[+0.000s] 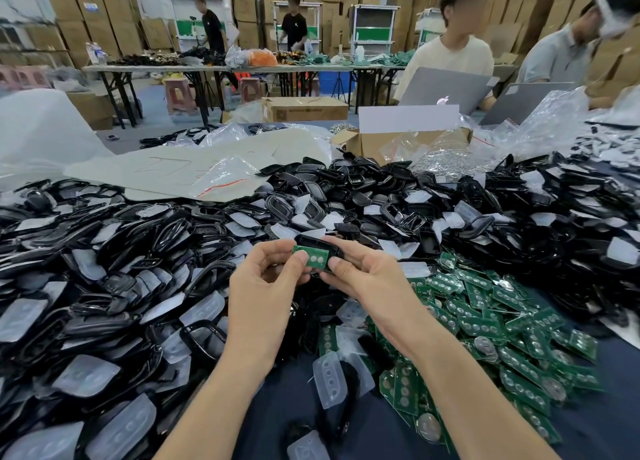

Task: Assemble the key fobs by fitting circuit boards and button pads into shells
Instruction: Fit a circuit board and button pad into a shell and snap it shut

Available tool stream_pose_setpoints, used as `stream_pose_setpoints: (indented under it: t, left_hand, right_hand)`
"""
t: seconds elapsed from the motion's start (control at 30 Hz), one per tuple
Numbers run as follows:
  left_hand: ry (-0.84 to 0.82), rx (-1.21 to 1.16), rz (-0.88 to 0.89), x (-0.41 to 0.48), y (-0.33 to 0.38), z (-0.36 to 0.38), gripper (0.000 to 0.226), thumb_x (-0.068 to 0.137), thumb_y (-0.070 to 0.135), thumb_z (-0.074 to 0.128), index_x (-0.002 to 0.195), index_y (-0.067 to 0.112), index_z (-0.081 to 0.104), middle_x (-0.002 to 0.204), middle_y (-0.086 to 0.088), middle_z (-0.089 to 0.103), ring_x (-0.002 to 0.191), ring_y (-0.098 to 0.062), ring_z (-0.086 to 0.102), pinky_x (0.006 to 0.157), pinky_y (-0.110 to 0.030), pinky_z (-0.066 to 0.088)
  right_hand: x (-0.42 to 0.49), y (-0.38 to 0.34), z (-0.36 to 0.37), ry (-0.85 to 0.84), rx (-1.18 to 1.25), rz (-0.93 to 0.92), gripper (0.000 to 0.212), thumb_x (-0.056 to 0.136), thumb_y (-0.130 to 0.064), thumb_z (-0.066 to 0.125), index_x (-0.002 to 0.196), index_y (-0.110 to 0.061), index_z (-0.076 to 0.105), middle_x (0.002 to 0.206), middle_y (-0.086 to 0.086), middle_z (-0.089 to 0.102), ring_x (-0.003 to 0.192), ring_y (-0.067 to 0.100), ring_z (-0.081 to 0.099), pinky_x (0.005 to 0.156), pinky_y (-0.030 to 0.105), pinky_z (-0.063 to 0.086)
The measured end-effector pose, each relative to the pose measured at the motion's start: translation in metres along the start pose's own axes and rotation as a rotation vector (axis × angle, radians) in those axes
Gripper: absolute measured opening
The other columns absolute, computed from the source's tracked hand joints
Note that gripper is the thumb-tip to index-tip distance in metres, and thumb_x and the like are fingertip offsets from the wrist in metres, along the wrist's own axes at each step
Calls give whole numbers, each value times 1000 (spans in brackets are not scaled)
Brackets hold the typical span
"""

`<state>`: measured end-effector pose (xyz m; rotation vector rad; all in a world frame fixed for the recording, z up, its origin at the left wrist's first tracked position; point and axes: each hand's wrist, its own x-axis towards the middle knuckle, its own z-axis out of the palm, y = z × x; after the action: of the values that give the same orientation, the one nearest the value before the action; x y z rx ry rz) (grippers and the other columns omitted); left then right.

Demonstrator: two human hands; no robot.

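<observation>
Your left hand (pixel 266 279) pinches the green circuit board (pixel 313 259) over the black shell (pixel 311 243), which your right hand (pixel 360 276) grips above the parts piles. You're seating the board; next, align and press it down evenly.

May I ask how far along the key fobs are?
No finished fob is identifiable. In hand: left hand and right hand hold a green circuit board against a black plastic shell. Left: heaps of loose black shells, translucent button pads, green boards.
</observation>
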<state>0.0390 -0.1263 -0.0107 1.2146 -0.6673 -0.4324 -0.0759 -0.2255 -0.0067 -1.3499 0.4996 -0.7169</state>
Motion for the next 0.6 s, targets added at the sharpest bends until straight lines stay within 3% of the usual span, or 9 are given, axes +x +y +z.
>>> stream_pose_setpoints:
  t: [0.6]
  left_hand:
    - [22, 46, 1, -2, 1, 1, 10, 92, 10, 71, 98, 17, 68, 87, 2, 75, 76, -17, 73, 69, -17, 55]
  right_hand:
    - [1, 6, 0, -29, -107, -51, 36, 100, 0, 58, 125, -23, 69, 119, 0, 75, 110, 10, 70, 90, 18, 55]
